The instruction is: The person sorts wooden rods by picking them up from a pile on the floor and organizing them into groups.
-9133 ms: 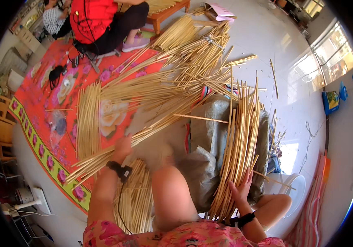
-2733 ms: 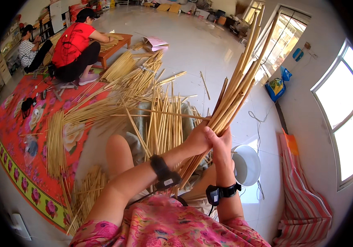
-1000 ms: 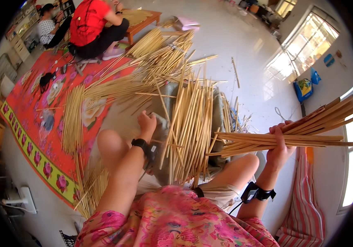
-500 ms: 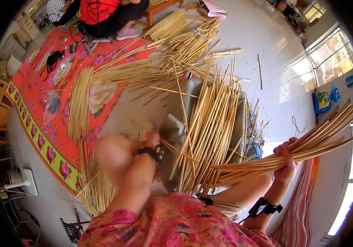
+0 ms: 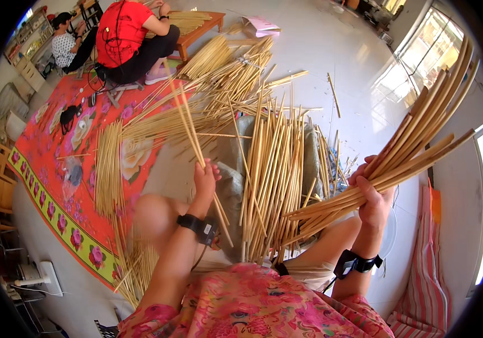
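My left hand [image 5: 205, 177] is closed around a few thin straw-coloured sticks [image 5: 187, 121], which slant up over the red mat. On the right, my right hand [image 5: 372, 194] grips a thick bundle of similar sticks [image 5: 416, 135], fanned out at its upper end. Between the hands a large loose pile of sticks [image 5: 275, 163] lies lengthwise in front of my lap, on a grey-green cloth [image 5: 231, 183]. The lower ends of the right-hand bundle pass over this pile. Dark bands with small boxes are strapped on both my wrists.
A red floral mat [image 5: 56, 186] covers the floor at left, with a stack of sticks [image 5: 108, 169] on it. More heaps [image 5: 241, 62] lie farther off. Two people sit at the back left, near a low wooden table [image 5: 208, 25]. A striped cloth [image 5: 424, 265] hangs at right.
My left hand has risen from beside the pile, and its sticks now stand more upright. The right-hand bundle has been raised and tilted up. The view has shifted, showing more of both people.
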